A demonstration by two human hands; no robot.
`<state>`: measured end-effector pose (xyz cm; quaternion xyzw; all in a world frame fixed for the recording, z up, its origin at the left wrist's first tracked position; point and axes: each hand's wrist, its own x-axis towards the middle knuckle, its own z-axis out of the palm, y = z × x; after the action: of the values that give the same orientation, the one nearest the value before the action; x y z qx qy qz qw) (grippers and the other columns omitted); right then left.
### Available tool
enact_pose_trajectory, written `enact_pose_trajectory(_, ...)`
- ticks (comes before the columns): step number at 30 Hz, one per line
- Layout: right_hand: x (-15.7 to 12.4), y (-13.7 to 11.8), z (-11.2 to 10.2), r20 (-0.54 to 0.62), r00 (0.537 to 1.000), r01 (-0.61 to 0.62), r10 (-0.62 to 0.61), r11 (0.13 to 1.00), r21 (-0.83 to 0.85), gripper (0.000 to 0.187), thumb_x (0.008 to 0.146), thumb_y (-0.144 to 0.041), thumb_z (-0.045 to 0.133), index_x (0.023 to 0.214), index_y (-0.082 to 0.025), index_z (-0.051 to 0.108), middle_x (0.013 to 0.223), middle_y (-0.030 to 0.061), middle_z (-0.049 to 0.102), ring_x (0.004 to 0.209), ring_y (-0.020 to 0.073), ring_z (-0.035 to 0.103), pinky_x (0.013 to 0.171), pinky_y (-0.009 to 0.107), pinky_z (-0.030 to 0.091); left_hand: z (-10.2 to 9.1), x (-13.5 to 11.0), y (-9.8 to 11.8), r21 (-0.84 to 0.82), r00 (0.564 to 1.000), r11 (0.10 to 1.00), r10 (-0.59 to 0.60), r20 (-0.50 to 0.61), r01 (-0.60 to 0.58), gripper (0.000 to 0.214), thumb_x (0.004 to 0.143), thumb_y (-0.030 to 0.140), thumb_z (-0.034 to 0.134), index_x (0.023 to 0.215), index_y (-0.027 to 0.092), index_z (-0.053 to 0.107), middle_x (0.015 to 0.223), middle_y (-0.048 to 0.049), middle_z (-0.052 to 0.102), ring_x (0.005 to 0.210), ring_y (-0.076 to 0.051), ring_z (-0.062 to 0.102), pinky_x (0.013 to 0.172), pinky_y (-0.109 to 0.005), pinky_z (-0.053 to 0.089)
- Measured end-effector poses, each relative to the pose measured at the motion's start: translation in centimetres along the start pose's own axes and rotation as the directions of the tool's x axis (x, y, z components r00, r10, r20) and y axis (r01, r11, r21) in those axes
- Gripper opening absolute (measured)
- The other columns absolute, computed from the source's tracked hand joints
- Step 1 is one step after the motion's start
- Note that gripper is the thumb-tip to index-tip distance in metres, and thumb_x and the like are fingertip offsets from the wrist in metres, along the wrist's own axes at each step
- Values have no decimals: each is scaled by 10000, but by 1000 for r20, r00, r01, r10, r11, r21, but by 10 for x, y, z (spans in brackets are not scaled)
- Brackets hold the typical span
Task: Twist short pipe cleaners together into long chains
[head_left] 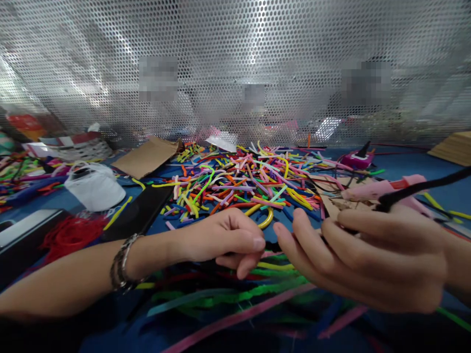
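My left hand, with bracelets at its wrist, is closed in a pinch low in the middle of the view. A short black fuzzy bit shows at its thumb tip, in the gap between the hands. To the right, my right hand is curled, fingers pointing left, around a black pipe cleaner. One end of this stem rises from behind the fingers toward the right edge. The stretch inside the hand is hidden. Below both hands lie green and pink pipe cleaners, partly blurred.
Cut pipe-cleaner pieces are heaped on the blue table. A pink glue gun lies behind my right hand. Leftward are a black phone-like slab, red yarn, a white cup-like container and cardboard. A perforated metal panel stands behind.
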<state>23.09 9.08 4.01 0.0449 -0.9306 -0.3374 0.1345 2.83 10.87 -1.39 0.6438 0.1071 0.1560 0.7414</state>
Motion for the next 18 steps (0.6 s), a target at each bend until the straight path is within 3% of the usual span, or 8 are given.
enact_pose_trajectory(4,-2,-14,-3,-19,1000,3,-12,904,-427,267,835,-122,403,810,-216,652,821,6,633,667,90,507,459,178,416,6,0,-3,-112,985,985,-116,130,130,495,835,454,354,495,121,489,321,57,237,274,-44,171,283,-208,84)
enact_pose_trajectory(8,-10,-16,4,-168,971,47,-169,827,-560,144,754,-146,542,783,-250,637,853,-52,612,654,79,498,386,165,383,11,-1,-6,-170,990,980,-91,103,108,345,807,395,467,606,118,512,413,48,340,331,-39,268,289,-166,164)
enact_pose_trajectory(10,-13,-14,8,-206,972,1,-112,882,-471,126,748,-171,552,787,-256,637,862,-49,615,645,86,497,368,183,374,11,-2,-8,-150,995,986,-69,74,79,295,796,379,503,673,113,537,473,40,393,374,-37,330,311,-146,217)
enact_pose_trajectory(13,-11,-9,10,-218,965,-177,148,976,-124,168,776,-195,512,846,-298,626,807,-45,629,617,90,498,389,207,384,9,-2,-8,-94,995,992,-73,66,79,305,784,402,515,672,118,524,539,27,447,427,-38,384,356,-138,271)
enact_pose_trajectory(15,-7,-5,7,-101,951,-282,293,953,116,196,815,-236,452,876,-330,613,755,-41,630,607,96,500,414,228,389,7,-1,-5,11,997,998,-58,50,58,323,768,410,529,611,131,492,538,27,456,438,-42,373,387,-151,281)
enact_pose_trajectory(18,1,-3,1,85,969,-247,232,925,288,282,873,-283,327,870,-351,600,782,-27,630,633,102,498,455,249,382,5,-2,3,280,999,960,-18,35,8,317,758,363,521,537,147,448,495,34,427,455,-57,345,431,-182,291)
